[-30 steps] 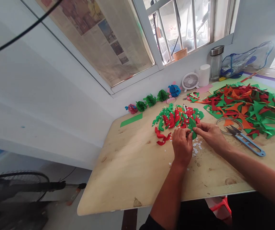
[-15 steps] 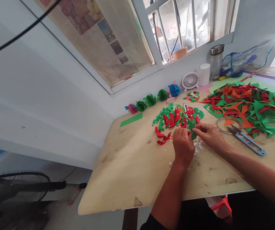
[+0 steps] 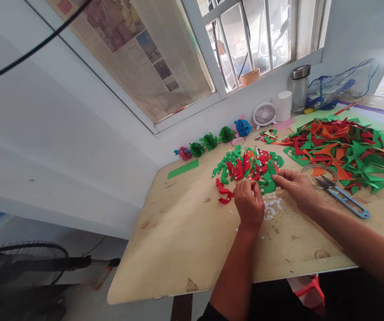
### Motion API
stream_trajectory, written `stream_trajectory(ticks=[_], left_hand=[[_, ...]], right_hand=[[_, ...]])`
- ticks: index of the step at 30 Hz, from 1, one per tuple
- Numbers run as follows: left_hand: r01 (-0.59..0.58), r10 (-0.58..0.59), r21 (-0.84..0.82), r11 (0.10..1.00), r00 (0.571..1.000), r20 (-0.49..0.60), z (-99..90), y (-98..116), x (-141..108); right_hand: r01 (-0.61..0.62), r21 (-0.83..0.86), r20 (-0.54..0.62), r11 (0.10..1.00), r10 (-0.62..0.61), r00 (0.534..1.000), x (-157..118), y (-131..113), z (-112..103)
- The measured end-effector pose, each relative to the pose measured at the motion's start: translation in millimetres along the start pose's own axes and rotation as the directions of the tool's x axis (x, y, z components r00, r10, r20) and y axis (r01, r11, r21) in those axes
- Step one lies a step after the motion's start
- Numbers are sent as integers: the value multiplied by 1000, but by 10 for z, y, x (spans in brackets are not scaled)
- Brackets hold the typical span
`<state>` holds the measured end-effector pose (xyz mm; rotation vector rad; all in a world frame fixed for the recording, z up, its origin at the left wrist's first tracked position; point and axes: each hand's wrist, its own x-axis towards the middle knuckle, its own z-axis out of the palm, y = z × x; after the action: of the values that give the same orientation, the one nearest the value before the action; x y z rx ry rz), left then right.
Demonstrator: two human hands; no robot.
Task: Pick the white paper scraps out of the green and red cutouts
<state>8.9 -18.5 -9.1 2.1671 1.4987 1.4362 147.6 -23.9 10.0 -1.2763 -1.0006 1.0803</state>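
Note:
Between thumb and fingers of my right hand (image 3: pixel 295 187) is a curved green paper cutout (image 3: pixel 269 183). My left hand (image 3: pixel 249 201) is closed just to its left, fingertips pinched together; what they hold, if anything, is too small to make out. Beyond both hands lies a heap of red and green curled paper cutouts (image 3: pixel 241 165), many dotted with small white squares. Small white paper bits (image 3: pixel 271 208) are scattered on the table between my wrists. Two curled red strips (image 3: pixel 224 194) lie beside my left hand.
Blue thread snips (image 3: pixel 345 198) rest against a clear tape roll (image 3: pixel 320 166) by my right forearm. Behind them spreads a big pile of paper scraps (image 3: pixel 345 147). A small white fan (image 3: pixel 264 114), a glass bottle (image 3: pixel 300 89) and folded paper ornaments (image 3: pixel 209 141) line the wall.
My hands have moved apart, the left one slightly left and down. The green cutout stays with my right hand and shows more fully, as do the white bits.

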Motion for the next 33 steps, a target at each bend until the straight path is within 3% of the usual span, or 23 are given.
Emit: stream_trajectory(ticks=[7,12,17,24,28,33], left_hand=[[322,-306,-273,907,947,100,-49,-4,34],[482,-384,-490,726,876,292,-32,0,75],[632,-427,-573,521,775,467,-11,0,89],[701,-426,-604,379,712,559,-37,19,95],[686,-422,-645,338,723,547,-33,26,100],[638,-476,-711,296,744,469,-23,45,99]], right_hand=[[-21,9,-12,1000,21,1000,-19,-31,12],[-25,24,-1,999,25,1000,1,4,-2],[-8,31,0,999,7,1000,11,34,-15],[-47,118,-3,992,47,999,24,43,-17],[-32,128,2,991,32,999,29,30,-21],[6,5,114,1000,-7,993,-8,19,7]])
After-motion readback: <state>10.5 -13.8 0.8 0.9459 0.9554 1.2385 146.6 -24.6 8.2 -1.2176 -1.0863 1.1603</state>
